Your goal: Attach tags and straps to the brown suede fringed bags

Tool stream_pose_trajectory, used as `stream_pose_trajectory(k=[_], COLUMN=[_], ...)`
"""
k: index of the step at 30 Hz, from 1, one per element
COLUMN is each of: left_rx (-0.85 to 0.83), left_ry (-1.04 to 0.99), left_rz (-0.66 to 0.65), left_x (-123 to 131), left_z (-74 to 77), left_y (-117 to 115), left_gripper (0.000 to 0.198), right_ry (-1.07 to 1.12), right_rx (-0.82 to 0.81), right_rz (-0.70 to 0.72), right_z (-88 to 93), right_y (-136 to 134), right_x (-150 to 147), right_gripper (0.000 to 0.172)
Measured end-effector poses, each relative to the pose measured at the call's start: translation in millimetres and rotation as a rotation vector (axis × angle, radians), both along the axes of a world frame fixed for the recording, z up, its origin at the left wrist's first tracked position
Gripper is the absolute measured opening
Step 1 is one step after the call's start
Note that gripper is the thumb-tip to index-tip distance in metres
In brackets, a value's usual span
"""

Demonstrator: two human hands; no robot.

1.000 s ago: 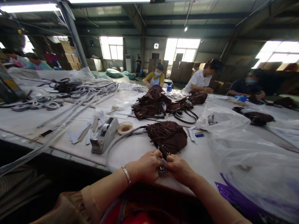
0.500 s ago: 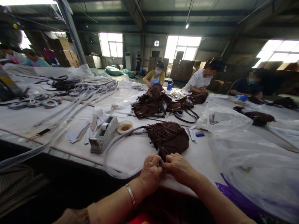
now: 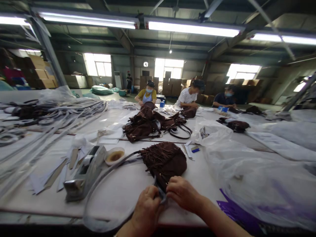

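One dark brown, suede-like fringed bag (image 3: 170, 161); one long grey plastic-wrapped strap (image 3: 87, 204); two hands

Bag: on the white-topped counter (image 3: 123, 187), just beyond the hands, its narrowed end pointing at them. The right hand (image 3: 182, 194) is the nearer, at that end.
Left hand (image 3: 147, 205): lower and leftward; grip closed, fingers curled on the strap.
Right hand: grip closed in a pinch on the strap beside the bag; whether it also has the bag itself cannot be told.
Strap: leaves the bag's far left corner, bows leftward, returns to the hands by the counter's near edge.
Left bound: grey metal tape dispenser (image 3: 85, 174), just outside the loop.
Right bound: crumpled clear plastic sheeting (image 3: 242, 177), apart from the right hand.
Counter surface shows inside the loop.
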State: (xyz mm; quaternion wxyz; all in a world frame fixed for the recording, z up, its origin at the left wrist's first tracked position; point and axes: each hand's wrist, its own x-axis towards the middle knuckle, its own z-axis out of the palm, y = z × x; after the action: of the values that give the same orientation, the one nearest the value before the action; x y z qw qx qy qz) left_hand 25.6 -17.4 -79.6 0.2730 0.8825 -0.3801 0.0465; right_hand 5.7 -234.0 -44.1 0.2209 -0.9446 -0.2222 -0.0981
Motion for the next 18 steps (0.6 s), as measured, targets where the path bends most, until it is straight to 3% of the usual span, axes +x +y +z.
stream_pose_trajectory(k=[2, 4, 7, 9, 13, 18], left_rx=[-0.034, -0.064, -0.080, -0.081, -0.114, -0.164], left_ry=[-0.019, -0.025, -0.030, -0.041, -0.076, -0.205], left_rz=[-0.038, -0.073, -0.133, -0.169, -0.188, -0.228], left_x=[9.1, 21.2, 41.4, 53.7, 71.7, 89.7], left_z=[-2.4, -2.8, 0.0, 2.3, -0.8, -26.3], left_y=[1.8, 3.0, 1.0, -2.8, -10.4, -12.5], left_gripper=[0.010, 0.012, 0.010, 0.009, 0.011, 0.020], right_ry=[-0.071, -0.138, -0.089, -0.015, 0.021, 0.034], right_rx=[0.176, 0.251, 0.168, 0.095, 0.024, -0.082], right_rz=[-0.186, -0.419, -0.712, -0.832, -0.883, -0.834], right_z=[-6.3, -16.9, -35.9, -45.7, -51.7, -46.7], right_y=[-29.8, -67.7, -122.7, -148.0, -168.4, -179.0], right_x=[9.4, 22.3, 45.9, 64.2, 108.9, 168.6], right_gripper=[0.015, 0.020, 0.021, 0.023, 0.028, 0.041])
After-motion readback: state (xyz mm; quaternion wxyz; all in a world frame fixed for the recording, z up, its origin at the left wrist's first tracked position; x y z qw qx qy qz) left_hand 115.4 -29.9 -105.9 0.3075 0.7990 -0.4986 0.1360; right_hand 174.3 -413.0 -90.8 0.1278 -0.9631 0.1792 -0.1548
